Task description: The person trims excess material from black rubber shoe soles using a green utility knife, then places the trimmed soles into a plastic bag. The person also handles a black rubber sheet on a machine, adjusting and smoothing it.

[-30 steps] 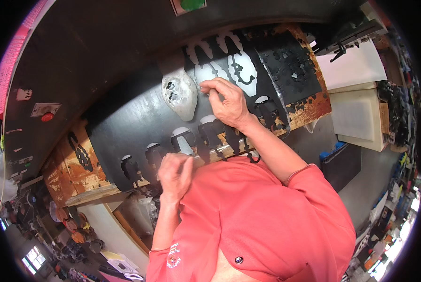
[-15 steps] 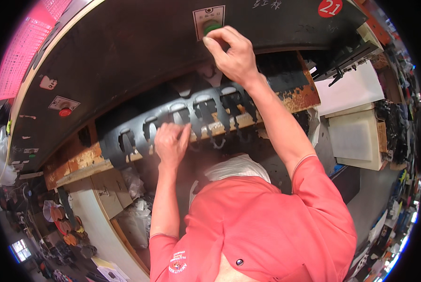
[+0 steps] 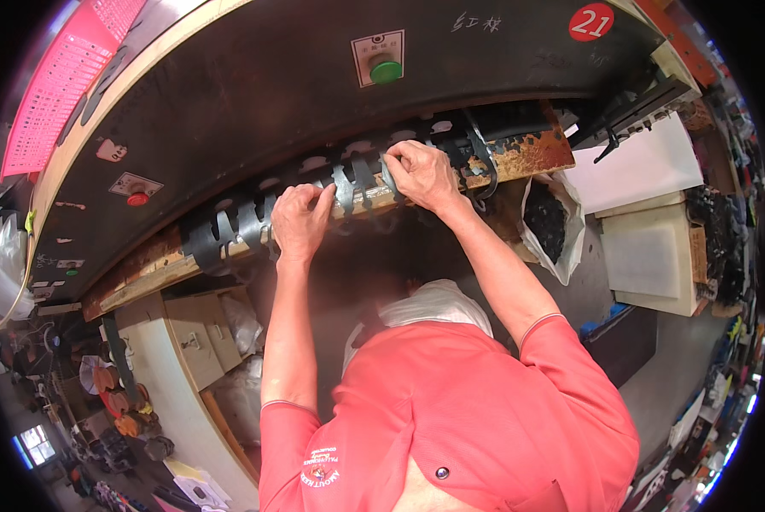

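Observation:
A black sheet (image 3: 250,224) with a row of cut-out openings lies along the worn wooden board (image 3: 519,164), under the dark machine front. Narrow strips of it hang at the near edge. My left hand (image 3: 301,224) is closed at this edge, thumb and fingers together on the sheet near its middle. Farther right, my right hand (image 3: 422,177) pinches a shiny strip of the same sheet between thumb and fingers. The palms and part of the grip are hidden. Above my right hand is a round green button (image 3: 386,72) on the dark panel (image 3: 246,102).
A red button (image 3: 138,199) sits at the panel's left. A pink plastic basket (image 3: 62,90) stands upper left. To the right are an open white bag (image 3: 561,247) of black pieces and a pale box (image 3: 647,252). Drawers (image 3: 199,341) stand at lower left.
My right hand has come down from the green button to the sheet and pinches its edge. My left hand stays at the sheet's edge. More of the machine front now covers the sheet.

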The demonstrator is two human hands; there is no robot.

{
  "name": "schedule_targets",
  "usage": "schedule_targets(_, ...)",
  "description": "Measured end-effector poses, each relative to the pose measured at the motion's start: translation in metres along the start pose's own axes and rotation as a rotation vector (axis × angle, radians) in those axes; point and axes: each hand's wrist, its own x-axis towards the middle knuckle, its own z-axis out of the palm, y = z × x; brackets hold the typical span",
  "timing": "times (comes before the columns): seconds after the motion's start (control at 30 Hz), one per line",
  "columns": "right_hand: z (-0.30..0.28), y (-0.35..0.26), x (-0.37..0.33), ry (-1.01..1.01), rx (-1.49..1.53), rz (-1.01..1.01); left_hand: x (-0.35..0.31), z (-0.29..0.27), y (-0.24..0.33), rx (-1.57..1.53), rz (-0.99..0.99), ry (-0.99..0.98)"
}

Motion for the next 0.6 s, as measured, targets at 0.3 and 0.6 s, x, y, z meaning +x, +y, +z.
schedule_targets(0.3,-0.002,0.004,-0.001,-0.019,0.049,0.010,-0.003,0.002,-0.005,-0.048,-0.069,-0.082)
schedule_targets(0.6,0.015,-0.001,-0.011,-0.148,0.409,0.412,-0.022,-0.012,-0.022,-0.103,-0.077,-0.102)
